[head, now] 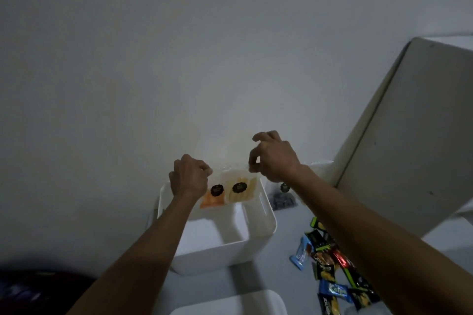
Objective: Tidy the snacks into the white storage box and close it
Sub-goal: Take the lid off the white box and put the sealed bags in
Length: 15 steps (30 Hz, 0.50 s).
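The left hand (188,178) pinches the left end of a clear snack tray (227,193) holding an orange portion and a pale one. The tray's long axis runs left to right over the far half of the open white storage box (266,217), directly below the fingers. The right hand (275,158) pinches the right end; loose wrapped snacks (330,268) lie on the tabletop (286,276) nearer that hand, and the lid (230,304) lies nearest the camera.

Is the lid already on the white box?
No, the white storage box is open at the top, with both hands holding clear snack packs over it.
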### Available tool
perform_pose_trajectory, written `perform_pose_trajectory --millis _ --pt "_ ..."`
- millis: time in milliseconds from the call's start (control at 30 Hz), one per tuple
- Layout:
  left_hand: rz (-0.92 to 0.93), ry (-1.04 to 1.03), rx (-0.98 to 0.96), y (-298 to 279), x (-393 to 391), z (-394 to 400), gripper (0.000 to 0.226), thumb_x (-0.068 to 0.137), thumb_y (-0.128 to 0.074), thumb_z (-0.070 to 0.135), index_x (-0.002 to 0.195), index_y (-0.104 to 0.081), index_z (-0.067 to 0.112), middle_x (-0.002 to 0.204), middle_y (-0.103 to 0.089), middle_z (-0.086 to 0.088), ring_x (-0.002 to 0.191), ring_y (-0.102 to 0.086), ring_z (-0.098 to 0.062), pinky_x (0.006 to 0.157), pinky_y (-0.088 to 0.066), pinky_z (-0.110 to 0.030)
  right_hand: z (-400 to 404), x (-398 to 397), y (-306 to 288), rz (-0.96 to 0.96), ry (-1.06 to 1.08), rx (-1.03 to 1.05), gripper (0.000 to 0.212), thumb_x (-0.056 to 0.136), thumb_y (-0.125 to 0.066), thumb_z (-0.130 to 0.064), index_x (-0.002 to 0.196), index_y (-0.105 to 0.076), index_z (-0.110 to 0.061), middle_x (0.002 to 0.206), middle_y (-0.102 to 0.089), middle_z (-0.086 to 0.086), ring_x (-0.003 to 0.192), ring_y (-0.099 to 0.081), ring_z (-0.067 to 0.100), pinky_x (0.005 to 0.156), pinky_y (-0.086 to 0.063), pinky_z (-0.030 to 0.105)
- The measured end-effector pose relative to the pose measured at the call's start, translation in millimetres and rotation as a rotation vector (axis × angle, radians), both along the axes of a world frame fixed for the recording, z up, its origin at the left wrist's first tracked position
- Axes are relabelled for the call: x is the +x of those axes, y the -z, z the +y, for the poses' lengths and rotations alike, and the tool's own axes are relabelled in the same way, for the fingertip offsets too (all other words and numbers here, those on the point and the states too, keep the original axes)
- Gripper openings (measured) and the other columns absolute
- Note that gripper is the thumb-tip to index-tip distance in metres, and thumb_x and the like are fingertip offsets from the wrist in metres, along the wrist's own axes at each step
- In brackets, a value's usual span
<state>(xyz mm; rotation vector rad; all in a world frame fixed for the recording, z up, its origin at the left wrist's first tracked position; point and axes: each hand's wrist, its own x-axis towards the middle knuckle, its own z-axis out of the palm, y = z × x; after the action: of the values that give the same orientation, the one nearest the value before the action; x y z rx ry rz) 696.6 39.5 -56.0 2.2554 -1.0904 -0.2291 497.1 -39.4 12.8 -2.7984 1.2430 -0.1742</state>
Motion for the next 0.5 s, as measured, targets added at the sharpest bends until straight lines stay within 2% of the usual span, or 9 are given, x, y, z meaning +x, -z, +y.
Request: perform_pose_trajectory --millis 133,333,500 --pt "0.026 0.031 0.030 35 1 -22 0.010 0.088 -0.069 0.031 0.081 -0.076 0.029 0.106 -0.061 -0.006 0.103 -0.058 -0.028 0.088 -0.047 -0.043 -17 8 53 -0.015 0.061 0.065 0.016 0.085 -0.070 -0.034 0.101 -0.075 -0.033 0.146 -0.039 -0.002 0.135 -0.026 0.022 0.099 -0.038 0.044" --pt "0.103 0.059 0.095 80 0 -53 0.010 0.087 -0.070 0.032 0.088 -0.078 0.027 0.104 -0.068 -0.003 0.102 -0.062 -0.025 0.086 -0.049 -0.037 -40 17 125 0.000 0.113 0.170 0.017 0.086 -0.069 -0.038 0.100 -0.076 -0.030 0.152 -0.030 -0.002 0.139 -0.017 0.026 0.105 -0.032 0.047" --pt "0.180 0.097 0.083 115 -5 -66 0.009 0.084 -0.070 0.026 0.082 -0.079 0.027 0.095 -0.073 0.006 0.090 -0.065 -0.016 0.082 -0.052 -0.031 -51 24 162 0.005 0.155 0.160 0.017 0.082 -0.071 -0.043 0.096 -0.076 -0.033 0.134 -0.038 -0.003 0.125 -0.029 0.025 0.099 -0.037 0.043"
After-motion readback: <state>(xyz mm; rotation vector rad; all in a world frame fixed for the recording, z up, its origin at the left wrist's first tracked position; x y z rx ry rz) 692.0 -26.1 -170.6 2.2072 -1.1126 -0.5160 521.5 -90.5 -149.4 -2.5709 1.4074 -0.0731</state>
